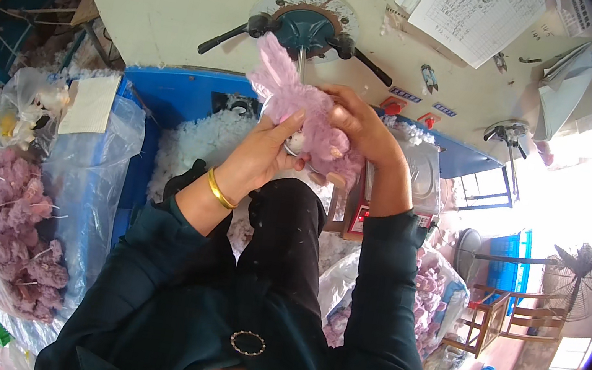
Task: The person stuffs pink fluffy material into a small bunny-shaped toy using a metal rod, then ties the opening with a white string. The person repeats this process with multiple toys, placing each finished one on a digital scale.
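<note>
A fluffy pink plush rabbit (307,113) with long ears is held between my two hands, just in front of a metal nozzle (301,62) that sticks out from a dark green fitting on the machine. My left hand (269,146) grips the rabbit's near side, thumb laid across the plush. On the far right side my right hand (362,122) wraps its fingers round the rabbit's body. The ears point up toward the nozzle. Whether the nozzle enters the plush is hidden behind the rabbit.
White stuffing fluff (197,150) fills a blue bin (159,97) under the machine. Clear bags of pink plush pieces stand left (26,227) and right (429,295). Papers (477,16) and small snips (429,78) lie on the machine top. A scale (359,214), wooden chair (495,321) and fan (579,280) stand right.
</note>
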Demonstrator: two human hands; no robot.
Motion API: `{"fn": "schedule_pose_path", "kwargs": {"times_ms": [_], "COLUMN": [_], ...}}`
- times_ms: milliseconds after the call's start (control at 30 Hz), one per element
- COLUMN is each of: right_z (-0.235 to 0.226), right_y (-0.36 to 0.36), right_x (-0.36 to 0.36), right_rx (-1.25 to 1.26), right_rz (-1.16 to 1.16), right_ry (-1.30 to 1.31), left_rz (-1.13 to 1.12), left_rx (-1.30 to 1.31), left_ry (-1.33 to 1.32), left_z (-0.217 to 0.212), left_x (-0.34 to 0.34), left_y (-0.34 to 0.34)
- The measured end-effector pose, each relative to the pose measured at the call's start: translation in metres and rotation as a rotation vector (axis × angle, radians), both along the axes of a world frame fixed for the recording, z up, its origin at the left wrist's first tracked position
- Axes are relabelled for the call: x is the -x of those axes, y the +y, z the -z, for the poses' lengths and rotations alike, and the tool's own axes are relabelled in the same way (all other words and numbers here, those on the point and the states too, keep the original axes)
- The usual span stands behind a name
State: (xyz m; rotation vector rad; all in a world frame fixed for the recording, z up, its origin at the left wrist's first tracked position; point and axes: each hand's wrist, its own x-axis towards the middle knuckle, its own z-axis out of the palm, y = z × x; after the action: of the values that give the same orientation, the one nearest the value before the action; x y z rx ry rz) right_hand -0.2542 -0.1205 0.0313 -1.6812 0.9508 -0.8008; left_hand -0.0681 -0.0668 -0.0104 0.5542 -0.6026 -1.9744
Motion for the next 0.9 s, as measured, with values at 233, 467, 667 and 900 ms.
{"fn": "schedule_pose_path", "kwargs": {"times_ms": [233,467,667,900], "right_z": [0.001,0.009,0.045,0.045], "right_y": [0.055,0.047,0.072,0.055], "right_x": [-0.038,-0.028,-0.076,-0.047], "right_rx": [0.360,0.551,0.614,0.271], "right_rz": [0.085,0.094,0.397,0.175], "right_ry": [0.532,0.556,0.378,-0.169], "left_rz": [-0.078,0.000,-0.235,-0.162], "left_rx": [0.046,0.141,0.334,0.564], "left_ry": [-0.023,-0.161,-0.326,-0.629], "left_z": [0.013,0.035,0.028,0.003], "left_x": [-0.011,0.007,-0.021,-0.006], "left_y": [0.023,0.012,0.024,0.013]}}
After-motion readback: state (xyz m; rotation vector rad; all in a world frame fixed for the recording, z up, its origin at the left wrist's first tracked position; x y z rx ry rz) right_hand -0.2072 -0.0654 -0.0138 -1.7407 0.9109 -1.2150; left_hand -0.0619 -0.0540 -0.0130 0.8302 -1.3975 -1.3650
